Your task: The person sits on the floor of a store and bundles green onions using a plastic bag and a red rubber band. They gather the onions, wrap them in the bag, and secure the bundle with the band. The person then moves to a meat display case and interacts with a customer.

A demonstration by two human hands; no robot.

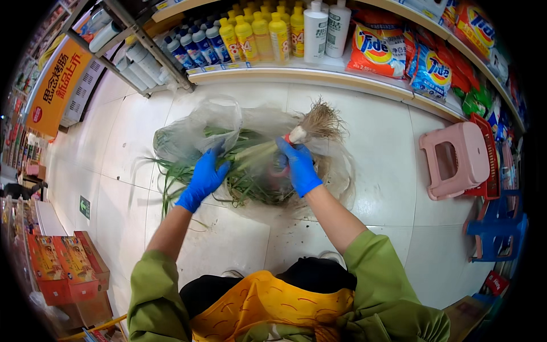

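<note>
A bundle of leeks or large scallions (259, 153), bound with red tape (288, 139) near its white root end, lies across a clear plastic bag (273, 117) on the floor. Its stringy brown roots (324, 119) point to the far right. My right hand (299, 164), in a blue glove, grips the bundle just below the roots. On the leafy side, my left hand (207, 173), gloved alike, rests against the stalks and leaves with thumb and fingers apart. Loose green leaves (171, 179) spill out on the left. More greens (256, 188) lie beneath, partly hidden by the bundle and plastic.
Ahead stands a store shelf (299, 76) with yellow bottles (258, 36), white bottles (316, 32) and Tide detergent bags (378, 49). A pink stool (474, 158) and blue stools (498, 235) stand right. Cartons (64, 265) are stacked at left, below a metal rack (141, 38).
</note>
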